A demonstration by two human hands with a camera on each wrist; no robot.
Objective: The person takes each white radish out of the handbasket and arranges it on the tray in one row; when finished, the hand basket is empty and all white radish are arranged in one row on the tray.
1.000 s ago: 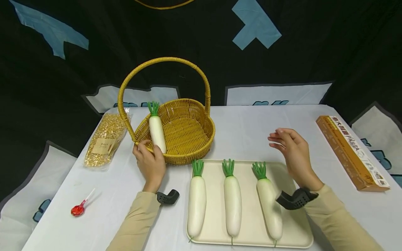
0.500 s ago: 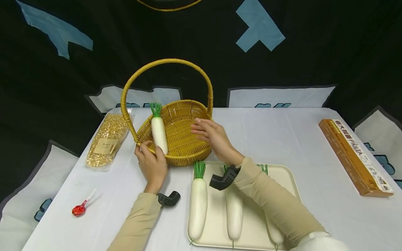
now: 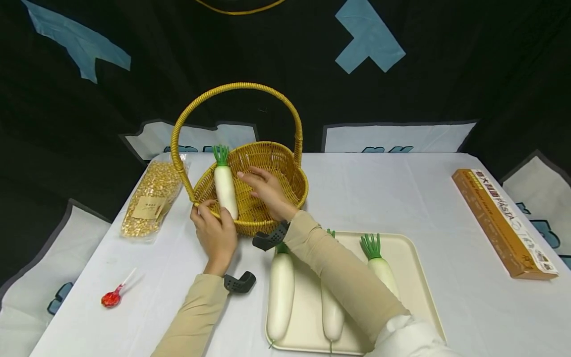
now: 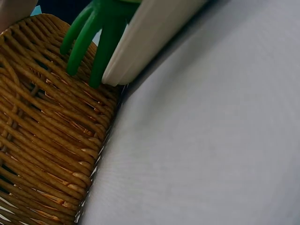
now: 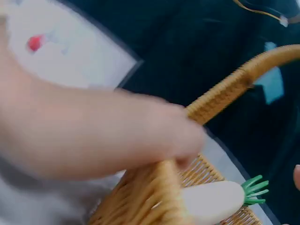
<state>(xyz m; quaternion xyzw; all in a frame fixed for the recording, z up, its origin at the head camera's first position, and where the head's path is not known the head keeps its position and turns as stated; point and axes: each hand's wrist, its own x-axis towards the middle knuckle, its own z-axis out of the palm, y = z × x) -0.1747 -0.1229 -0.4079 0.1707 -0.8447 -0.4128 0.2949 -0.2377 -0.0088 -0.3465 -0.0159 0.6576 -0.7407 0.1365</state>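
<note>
I log, remotely: one white radish (image 3: 225,191) inside the wicker basket (image 3: 273,156), long axis roughly 11-to-5 o'clock, lying at 9 o'clock from the released, extended right hand (image 3: 267,193) and 1 o'clock from the nearer left hand (image 3: 215,235), which grips the basket.

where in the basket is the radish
In the head view, the radish is inside the basket, along its left side, with the left hand at its near end and the right hand to its right.

the basket (image 3: 267,154) holding one radish (image 3: 225,191) stands behind the tray (image 3: 308,317) bearing three radishes (image 3: 280,295).
</note>
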